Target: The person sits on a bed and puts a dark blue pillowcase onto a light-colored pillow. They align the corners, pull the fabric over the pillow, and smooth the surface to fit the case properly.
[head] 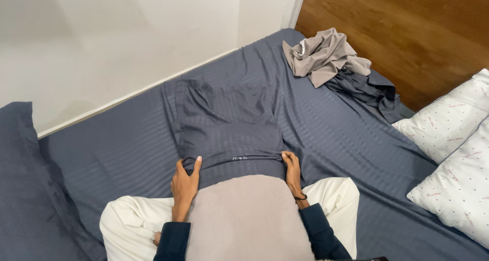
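Note:
A dark blue-grey garment (229,123) lies spread flat on the bed in front of me, its waistband end nearest my body. My left hand (184,183) grips the garment's near left corner, thumb up over the fabric. At the near right corner, my right hand (293,172) pinches the edge; a dark band circles that wrist. A folded taupe cloth (249,215) rests on my lap between my arms. I sit cross-legged in cream trousers (127,223).
The bed has a dark blue striped sheet (346,144). A crumpled taupe garment (323,54) and a dark one (367,90) lie at the far right. Two white dotted pillows (453,154) sit right. A wooden headboard (407,26) and white wall (117,42) border the bed.

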